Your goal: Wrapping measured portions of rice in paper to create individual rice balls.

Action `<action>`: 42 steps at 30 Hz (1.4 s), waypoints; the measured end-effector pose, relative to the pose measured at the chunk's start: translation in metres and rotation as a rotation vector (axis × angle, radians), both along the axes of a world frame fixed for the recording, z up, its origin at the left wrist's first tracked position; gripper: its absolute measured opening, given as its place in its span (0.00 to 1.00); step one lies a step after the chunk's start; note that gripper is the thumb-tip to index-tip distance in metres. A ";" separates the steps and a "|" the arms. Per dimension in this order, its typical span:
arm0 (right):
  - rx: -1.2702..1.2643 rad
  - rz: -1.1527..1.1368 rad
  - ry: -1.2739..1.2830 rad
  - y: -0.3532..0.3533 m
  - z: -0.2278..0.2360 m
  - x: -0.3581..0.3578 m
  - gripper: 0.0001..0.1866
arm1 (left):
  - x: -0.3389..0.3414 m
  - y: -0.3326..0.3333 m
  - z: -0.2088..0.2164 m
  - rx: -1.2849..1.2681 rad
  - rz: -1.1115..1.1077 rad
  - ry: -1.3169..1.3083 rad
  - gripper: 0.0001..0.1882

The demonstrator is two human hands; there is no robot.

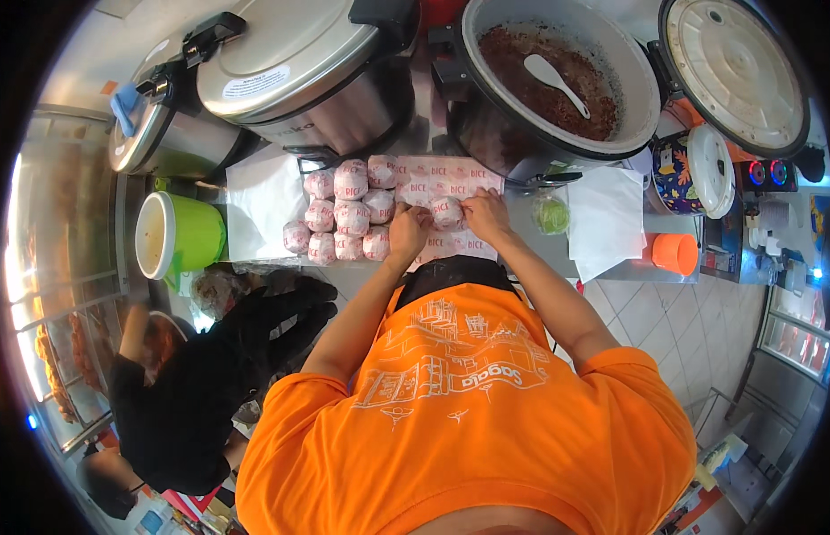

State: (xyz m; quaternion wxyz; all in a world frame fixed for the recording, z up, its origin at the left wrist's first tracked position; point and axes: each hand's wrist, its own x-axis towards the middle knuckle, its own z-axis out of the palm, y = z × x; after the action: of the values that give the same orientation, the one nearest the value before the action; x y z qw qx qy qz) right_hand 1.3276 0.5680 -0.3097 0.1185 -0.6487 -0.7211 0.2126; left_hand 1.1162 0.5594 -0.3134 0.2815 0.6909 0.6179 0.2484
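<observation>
A round bundle point(446, 214) in white paper with red print sits between my hands, on printed wrapping paper point(451, 171) spread over the counter. My left hand point(409, 228) is at its left, fingers pinched on wrapping paper. At its right, my right hand point(486, 216) has its fingers bent together on the paper close to the bundle. What lies inside the wrapping is hidden. Several similar wrapped bundles point(351, 217) stand grouped to the left of my left hand, some apparently stacked.
Behind are a lidded steel cooker point(321, 125) and an open cooker point(473, 116) with a white paddle point(558, 85) on brown residue. White sheets point(604, 221) lie right, beside an orange cup point(675, 254). A green tub point(197, 236) stands left; a person in black point(197, 392) works nearby.
</observation>
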 end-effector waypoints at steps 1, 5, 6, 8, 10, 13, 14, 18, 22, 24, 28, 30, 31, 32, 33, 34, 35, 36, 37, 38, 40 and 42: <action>-0.006 0.023 -0.046 0.003 0.008 -0.003 0.11 | -0.002 0.001 -0.004 0.038 -0.017 -0.019 0.08; -0.114 0.053 -0.079 0.009 0.019 -0.005 0.10 | 0.000 0.008 -0.009 0.089 -0.041 0.010 0.05; -0.044 0.097 -0.058 0.014 0.014 -0.002 0.10 | -0.001 0.010 -0.011 0.098 -0.040 0.009 0.05; 0.038 0.143 -0.040 0.015 0.007 0.011 0.10 | -0.007 0.014 -0.014 0.145 -0.126 0.031 0.08; -0.289 0.205 0.627 0.012 0.007 0.034 0.11 | -0.004 0.020 0.016 -0.041 -0.136 -0.205 0.08; -0.627 0.064 1.079 0.000 0.060 0.048 0.14 | -0.010 0.012 0.092 -0.370 -0.147 -0.707 0.07; -0.625 0.075 1.071 -0.007 0.076 0.045 0.14 | -0.010 0.011 0.105 -0.494 -0.163 -0.977 0.06; -0.727 0.131 2.038 -0.016 0.128 0.016 0.19 | 0.026 0.004 0.169 -0.644 -0.217 -1.693 0.22; -0.818 0.204 2.192 -0.004 0.146 0.011 0.23 | 0.020 0.015 0.176 -0.519 -0.259 -1.646 0.37; -0.738 0.177 2.130 -0.002 0.156 0.011 0.23 | 0.017 0.017 0.177 -0.518 -0.234 -1.640 0.40; -0.291 0.140 1.807 -0.001 0.183 0.002 0.23 | 0.018 0.008 0.178 -0.475 -0.206 -1.707 0.43; -0.111 0.057 1.577 -0.003 0.181 0.013 0.21 | 0.014 0.003 0.187 -0.398 -0.092 -1.719 0.42; -0.006 0.062 1.213 -0.005 0.188 0.021 0.19 | 0.011 0.003 0.184 -0.352 -0.053 -1.669 0.41; 0.091 0.066 0.847 -0.007 0.197 0.024 0.17 | 0.008 0.004 0.180 -0.351 -0.051 -1.667 0.41; 0.089 0.070 0.848 -0.009 0.208 0.020 0.17 | 0.005 0.003 0.177 -0.309 -0.053 -1.638 0.40; -0.008 0.006 0.945 -0.012 0.221 0.014 0.16 | 0.004 0.001 0.175 -0.273 -0.057 -1.609 0.39; -0.107 -0.059 1.041 -0.015 0.228 0.011 0.15 | 0.004 -0.001 0.176 -0.275 -0.055 -1.609 0.39; -0.106 -0.063 1.039 -0.015 0.230 0.011 0.15 | 0.004 0.000 0.180 -0.235 -0.036 -1.494 0.39; -0.226 -0.140 1.272 -0.015 0.231 0.011 0.17 | 0.005 0.001 0.185 -0.196 -0.017 -1.378 0.39; -0.350 -0.219 1.502 -0.014 0.233 0.011 0.20 | 0.006 0.002 0.191 -0.198 -0.018 -1.379 0.39; -0.252 -0.219 1.441 -0.014 0.239 -0.004 0.22 | 0.012 0.002 0.201 -0.182 -0.046 -1.221 0.38; -0.162 -0.206 1.378 -0.012 0.235 -0.016 0.24 | 0.020 -0.001 0.202 -0.166 -0.074 -1.221 0.39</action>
State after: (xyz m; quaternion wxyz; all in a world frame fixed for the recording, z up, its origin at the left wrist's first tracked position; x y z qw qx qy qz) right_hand 1.3112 0.5556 -0.0750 0.5196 -0.4379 -0.3984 0.6161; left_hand 1.1359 0.5583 -0.1118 0.6458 0.4209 0.3381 0.5399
